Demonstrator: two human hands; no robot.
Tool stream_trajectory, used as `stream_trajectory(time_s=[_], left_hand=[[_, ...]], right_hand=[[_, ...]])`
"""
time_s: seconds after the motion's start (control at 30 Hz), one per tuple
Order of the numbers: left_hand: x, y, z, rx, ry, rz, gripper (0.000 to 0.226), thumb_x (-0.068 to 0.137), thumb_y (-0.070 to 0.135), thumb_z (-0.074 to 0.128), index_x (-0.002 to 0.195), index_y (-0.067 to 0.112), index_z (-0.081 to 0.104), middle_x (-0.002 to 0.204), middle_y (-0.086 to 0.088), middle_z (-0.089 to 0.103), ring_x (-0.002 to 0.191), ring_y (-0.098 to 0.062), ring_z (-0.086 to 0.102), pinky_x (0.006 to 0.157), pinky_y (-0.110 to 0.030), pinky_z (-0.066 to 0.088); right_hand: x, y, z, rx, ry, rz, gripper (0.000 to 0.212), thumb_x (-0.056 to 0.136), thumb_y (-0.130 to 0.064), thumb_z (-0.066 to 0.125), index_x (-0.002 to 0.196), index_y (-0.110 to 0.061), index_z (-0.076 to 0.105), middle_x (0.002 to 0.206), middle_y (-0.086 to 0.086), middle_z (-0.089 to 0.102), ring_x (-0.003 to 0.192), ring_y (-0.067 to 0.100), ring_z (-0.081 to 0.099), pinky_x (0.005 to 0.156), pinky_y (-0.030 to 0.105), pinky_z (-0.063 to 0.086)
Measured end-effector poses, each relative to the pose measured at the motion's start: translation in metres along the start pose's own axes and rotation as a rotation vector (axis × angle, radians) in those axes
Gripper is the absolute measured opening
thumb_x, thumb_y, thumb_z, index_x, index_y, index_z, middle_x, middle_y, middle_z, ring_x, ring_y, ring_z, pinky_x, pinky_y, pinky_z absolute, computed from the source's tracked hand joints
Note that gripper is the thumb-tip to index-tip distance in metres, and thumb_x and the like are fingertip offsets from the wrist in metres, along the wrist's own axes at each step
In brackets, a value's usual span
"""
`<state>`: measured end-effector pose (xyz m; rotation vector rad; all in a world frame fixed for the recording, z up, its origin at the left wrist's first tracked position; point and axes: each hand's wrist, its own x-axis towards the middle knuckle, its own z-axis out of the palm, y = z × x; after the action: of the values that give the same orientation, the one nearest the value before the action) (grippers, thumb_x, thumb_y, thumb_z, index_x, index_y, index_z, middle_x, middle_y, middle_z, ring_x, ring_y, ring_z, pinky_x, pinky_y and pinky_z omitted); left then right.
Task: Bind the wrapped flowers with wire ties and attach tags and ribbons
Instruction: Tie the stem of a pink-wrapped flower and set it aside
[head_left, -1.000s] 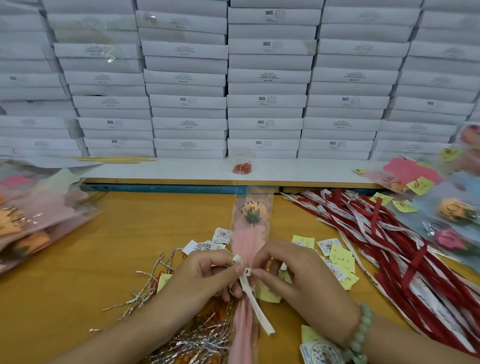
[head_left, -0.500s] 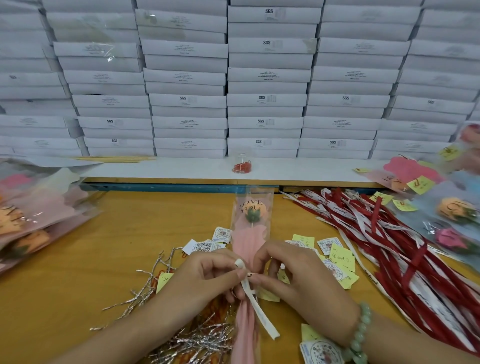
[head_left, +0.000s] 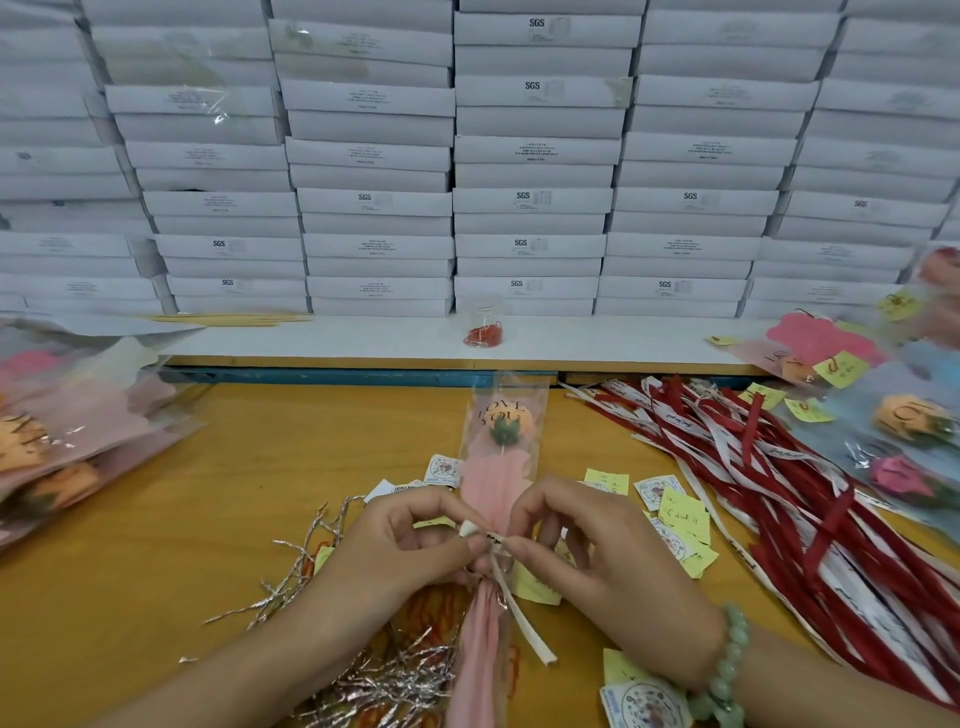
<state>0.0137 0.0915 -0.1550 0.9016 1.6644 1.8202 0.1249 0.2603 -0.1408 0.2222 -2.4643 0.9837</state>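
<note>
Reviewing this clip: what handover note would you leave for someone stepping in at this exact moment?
Left hand and right hand: both pinch the white ribbon at the neck of the wrapped flower, which lies on the table.
Supplies: spare ribbons to the right, tags by the right hand, wire ties under the left forearm.
Done: ribbon round the neck.
Left: finish tying it. The fingers hide any wire tie or tag, so check.

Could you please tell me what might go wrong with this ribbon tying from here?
The left hand and right hand pinch the white ribbon against the wrapped flower; a slipped pinch could loosen the tie. The wire ties under the left forearm could snag and scatter.
</note>
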Motion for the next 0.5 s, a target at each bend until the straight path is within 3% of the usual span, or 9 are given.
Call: stream_trajectory(time_s=[0.1, 0.33, 0.5], left_hand=[[-0.0005, -0.0003, -0.001, 0.012, -0.002, 0.013, 0.009, 0.072, 0.009, 0.076, 0.081, 0.007, 0.075, 0.083, -0.014, 0.071, 0.075, -0.022, 0.068, 0.073, -0.028, 0.058], [-0.002, 0.0026, 0.0011, 0.107, -0.023, 0.1, 0.012, 0.071, 0.006, 0.082, 0.082, 0.006, 0.077, 0.086, -0.017, 0.071, 0.081, -0.025, 0.066, 0.076, -0.031, 0.054], [-0.0025, 0.0039, 0.0007, 0.161, -0.073, 0.153, 0.012, 0.075, 0.0, 0.076, 0.083, 0.008, 0.078, 0.088, -0.013, 0.074, 0.089, -0.021, 0.07, 0.076, -0.023, 0.055]], right_hand=[[0.0008, 0.0013, -0.0002, 0.03, 0.003, -0.012, 0.005, 0.088, -0.03, 0.067, 0.084, -0.029, 0.064, 0.072, -0.023, 0.06, 0.065, 0.004, 0.058, 0.058, 0.007, 0.035], [0.0017, 0.0038, 0.0007, 0.049, -0.049, 0.037, 0.018, 0.077, -0.028, 0.081, 0.084, -0.028, 0.065, 0.074, -0.017, 0.067, 0.059, 0.006, 0.058, 0.057, 0.006, 0.037], [0.0029, 0.0037, 0.0018, 0.015, -0.059, 0.005, 0.031, 0.08, -0.022, 0.078, 0.097, -0.029, 0.054, 0.093, -0.017, 0.064, 0.086, 0.006, 0.063, 0.061, 0.015, 0.045]])
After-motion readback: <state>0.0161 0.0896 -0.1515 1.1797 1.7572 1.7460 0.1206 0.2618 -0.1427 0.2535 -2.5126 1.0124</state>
